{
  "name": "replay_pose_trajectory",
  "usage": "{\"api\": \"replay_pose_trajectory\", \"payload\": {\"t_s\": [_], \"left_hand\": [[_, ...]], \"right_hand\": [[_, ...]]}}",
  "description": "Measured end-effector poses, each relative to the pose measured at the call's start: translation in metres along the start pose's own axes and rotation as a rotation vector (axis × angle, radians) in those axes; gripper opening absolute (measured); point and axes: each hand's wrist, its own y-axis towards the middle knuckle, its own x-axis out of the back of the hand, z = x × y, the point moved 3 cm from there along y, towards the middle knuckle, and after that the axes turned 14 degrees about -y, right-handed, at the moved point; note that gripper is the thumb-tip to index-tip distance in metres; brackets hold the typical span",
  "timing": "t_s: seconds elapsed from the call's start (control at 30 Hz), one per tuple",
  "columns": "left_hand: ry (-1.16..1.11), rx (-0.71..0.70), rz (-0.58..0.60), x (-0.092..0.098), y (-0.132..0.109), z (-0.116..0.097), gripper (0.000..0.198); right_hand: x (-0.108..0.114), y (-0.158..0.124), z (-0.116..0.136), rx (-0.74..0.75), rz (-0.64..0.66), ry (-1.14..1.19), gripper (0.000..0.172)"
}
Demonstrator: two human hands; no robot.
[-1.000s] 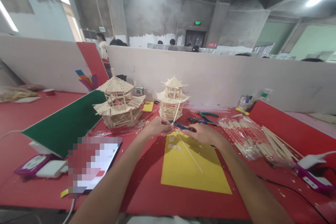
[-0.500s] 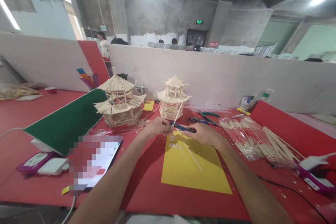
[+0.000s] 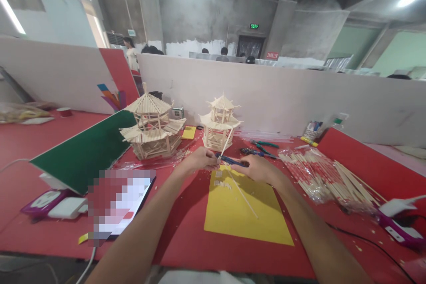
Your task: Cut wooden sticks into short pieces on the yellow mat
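Note:
Pinched in my left hand point(image 3: 200, 159) is a thin wooden stick point(image 3: 226, 142), which slants up in front of the smaller stick-built pagoda point(image 3: 219, 120). My right hand point(image 3: 258, 167) is closed round blue-handled pliers point(image 3: 229, 160). Their jaws meet the stick close to my left fingertips; the exact bite is too small to make out. Below both hands lies a yellow sheet point(image 3: 246, 228) with short cut pieces point(image 3: 226, 184) in rows and one long thin stick point(image 3: 244, 197) across it.
A larger stick pagoda point(image 3: 151, 117) stands back left, beside a green board point(image 3: 89, 151). A tablet point(image 3: 138, 199) lies left. Green-handled pliers point(image 3: 266, 144), bagged sticks point(image 3: 308, 171) and a power strip point(image 3: 399, 230) are on the right. A pale partition point(image 3: 282, 93) closes the back.
The view has shifted very slightly. Both hands, the stick and the pliers look almost the same as before.

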Motion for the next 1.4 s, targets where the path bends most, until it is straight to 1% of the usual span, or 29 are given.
{"api": "replay_pose_trajectory", "payload": {"t_s": [0.1, 0.23, 0.33, 0.5, 0.67, 0.77, 0.83, 0.87, 0.9, 0.93, 0.97, 1.0, 1.03, 1.1, 1.17, 1.23, 1.33, 1.4], "left_hand": [[0.027, 0.03, 0.0, 0.003, -0.002, -0.002, 0.03], [0.219, 0.119, 0.001, 0.011, -0.003, 0.005, 0.027], [0.346, 0.158, 0.037, 0.013, 0.0, 0.015, 0.03], [0.412, 0.162, 0.059, 0.008, 0.004, 0.025, 0.037], [0.453, 0.128, 0.09, 0.006, 0.003, 0.025, 0.044], [0.505, 0.08, 0.101, 0.01, 0.001, 0.019, 0.041], [0.568, -0.023, 0.055, 0.014, 0.0, 0.009, 0.037], [0.604, -0.116, -0.003, 0.016, -0.002, 0.001, 0.035], [0.617, -0.248, -0.07, 0.016, -0.004, -0.008, 0.03], [0.606, -0.373, -0.12, 0.015, -0.007, -0.016, 0.027], [0.574, -0.477, -0.143, 0.013, -0.01, -0.023, 0.027], [0.55, -0.556, -0.126, 0.01, -0.013, -0.028, 0.029], [0.543, -0.606, -0.081, 0.005, -0.015, -0.031, 0.032], [0.555, -0.638, 0.031, -0.004, -0.018, -0.033, 0.037], [0.574, -0.62, 0.104, -0.01, -0.018, -0.031, 0.038], [0.561, -0.573, 0.139, -0.012, -0.016, -0.027, 0.038], [0.481, -0.488, 0.182, -0.01, -0.012, -0.022, 0.041], [0.455, -0.474, 0.194, -0.007, -0.011, -0.021, 0.041]], "right_hand": [[0.002, 0.002, -0.004, -0.005, -0.04, -0.024, 0.062], [0.006, 0.006, -0.01, 0.009, -0.126, -0.09, 0.06], [0.007, 0.008, -0.012, 0.022, -0.163, -0.097, 0.056], [0.004, 0.009, -0.007, 0.046, -0.19, -0.099, 0.053], [0.002, 0.009, -0.006, 0.043, -0.18, -0.099, 0.054], [0.001, 0.01, -0.009, 0.051, -0.174, -0.098, 0.055], [-0.001, 0.012, -0.011, 0.052, -0.16, -0.1, 0.057], [-0.003, 0.013, -0.012, 0.05, -0.152, -0.102, 0.057], [-0.004, 0.014, -0.012, 0.046, -0.147, -0.105, 0.057], [-0.005, 0.014, -0.013, 0.044, -0.146, -0.108, 0.057], [-0.006, 0.015, -0.013, 0.046, -0.147, -0.112, 0.057], [-0.007, 0.015, -0.012, 0.053, -0.148, -0.114, 0.057], [-0.007, 0.015, -0.011, 0.066, -0.147, -0.115, 0.057], [-0.008, 0.014, -0.008, 0.093, -0.147, -0.113, 0.057], [-0.009, 0.013, -0.005, 0.116, -0.16, -0.113, 0.055], [-0.01, 0.013, -0.002, 0.131, -0.176, -0.119, 0.053], [-0.011, 0.014, 0.003, 0.159, -0.192, -0.131, 0.053], [-0.012, 0.015, 0.005, 0.159, -0.202, -0.146, 0.053]]}}
